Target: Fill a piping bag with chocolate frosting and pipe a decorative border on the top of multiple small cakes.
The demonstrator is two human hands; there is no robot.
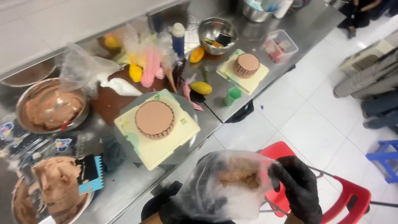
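Head view: both gloved hands grip a piping bag (224, 186) of brown cream.
Right hand (299, 188) pinches its side, left hand (166, 207) underneath; beyond them, the bench's (232, 103) near cake (154, 119) is coated but undecorated.

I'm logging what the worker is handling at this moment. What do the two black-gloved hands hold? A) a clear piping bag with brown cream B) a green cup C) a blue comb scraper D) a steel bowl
A: the left hand and right hand grip a clear piping bag with brown cream inside, held off the table; the scraper rests on a bowl.
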